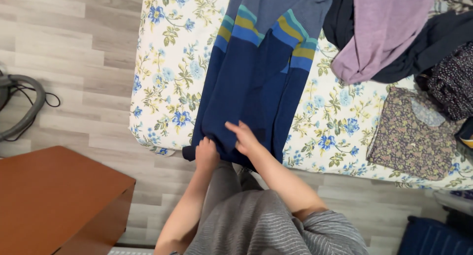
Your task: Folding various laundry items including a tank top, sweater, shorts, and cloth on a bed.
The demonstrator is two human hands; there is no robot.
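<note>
Bed: we're looking down on a mattress under a floral sheet, blue and yellow blossoms on white, its near edge running across in front of us
Sweater: a dark blue knit sweater with teal, mustard and lighter blue stripes lies lengthwise along the sheet, sides already folded in, hem end at the near edge just over the mattress lip
Clothes pile: far right, a lilac top sits on dark garments, with a small-flowered brown piece nearer to us
Cabinet: near left on the floor, a reddish-brown wooden cabinet
Left hand: our left hand is clenched on the sweater's near-left hem corner, knuckles up, fabric bunched under it
Right hand: our right hand lies flat, fingers spread, pressing the hem just right of the left; resting on cloth, not gripping it as far as we can see
Sweater versus grip: nearly all the knit stretches away from both hands toward the far side, only the hem is under them
Risk: the hem hangs at the edge, so we judge a one-sided tug could drag the folded sides apart or slide the lot floorward
</note>
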